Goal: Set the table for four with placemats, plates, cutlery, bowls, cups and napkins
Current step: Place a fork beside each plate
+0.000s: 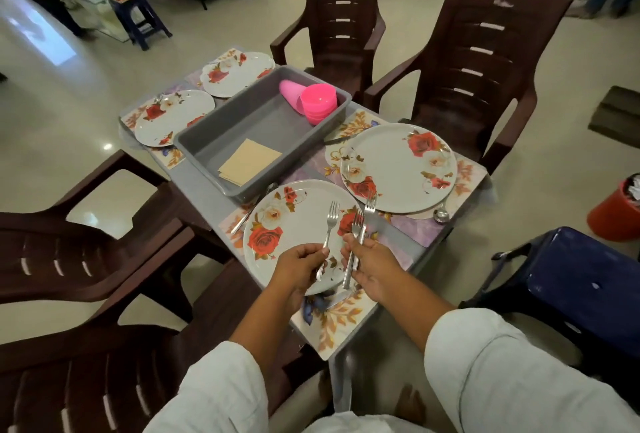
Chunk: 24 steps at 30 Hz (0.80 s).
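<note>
Over the nearest rose-patterned plate (294, 224), my left hand (301, 269) pinches one steel fork (329, 228) by its handle. Beside it, my right hand (372, 268) grips two forks (362, 224) with their tines pointing away from me. Three more plates lie on floral placemats: one at the right (398, 165), two at the far left (173, 117) (235, 74). A grey tub (214, 141) in the table's middle holds tan napkins (249, 162), stacked pink bowls (318, 101) and pink cups (291, 91). A spoon (441, 214) lies by the right plate, a knife (244, 217) left of the near plate.
Brown plastic chairs stand round the small table: two at the far side (343, 16) (485, 61), two at the near left (86, 231). A blue stool (581, 280) and a red bin (620, 210) are at the right.
</note>
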Tool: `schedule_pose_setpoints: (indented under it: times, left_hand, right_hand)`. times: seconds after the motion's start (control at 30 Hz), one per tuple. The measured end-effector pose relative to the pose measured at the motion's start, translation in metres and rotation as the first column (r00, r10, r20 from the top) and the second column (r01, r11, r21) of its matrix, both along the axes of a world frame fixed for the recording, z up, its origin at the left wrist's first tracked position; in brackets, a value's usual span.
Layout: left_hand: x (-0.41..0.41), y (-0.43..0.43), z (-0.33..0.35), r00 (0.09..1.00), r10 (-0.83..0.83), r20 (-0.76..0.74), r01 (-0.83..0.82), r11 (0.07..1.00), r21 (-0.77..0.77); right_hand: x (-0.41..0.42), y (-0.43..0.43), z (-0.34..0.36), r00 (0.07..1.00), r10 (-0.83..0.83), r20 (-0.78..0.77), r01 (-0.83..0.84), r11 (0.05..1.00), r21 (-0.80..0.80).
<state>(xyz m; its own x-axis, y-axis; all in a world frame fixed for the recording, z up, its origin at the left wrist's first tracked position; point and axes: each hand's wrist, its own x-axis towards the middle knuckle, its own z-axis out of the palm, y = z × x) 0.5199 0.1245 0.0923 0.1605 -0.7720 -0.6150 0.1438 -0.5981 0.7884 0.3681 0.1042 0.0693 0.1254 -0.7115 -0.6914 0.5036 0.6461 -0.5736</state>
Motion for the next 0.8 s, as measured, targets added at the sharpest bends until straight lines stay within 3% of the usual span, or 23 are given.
schedule_pose_setpoints:
  times: [0.37, 0.8]
  left_hand:
    - [0.009, 0.06, 0.006, 0.986, 0.163, 0.017, -0.164, 0.985, 0.054]
    - [0.11, 0.113, -0.003, 0.984, 0.179, 0.006, -0.179, 0.983, -0.029]
  right_hand:
    - [0.02, 0.032, 0.002, 0.993, 0.027, 0.118, -0.041, 0.992, 0.119]
    - [0.127, 0.089, -0.002, 0.987, 0.133, -0.086, -0.131, 0.991, 0.035]
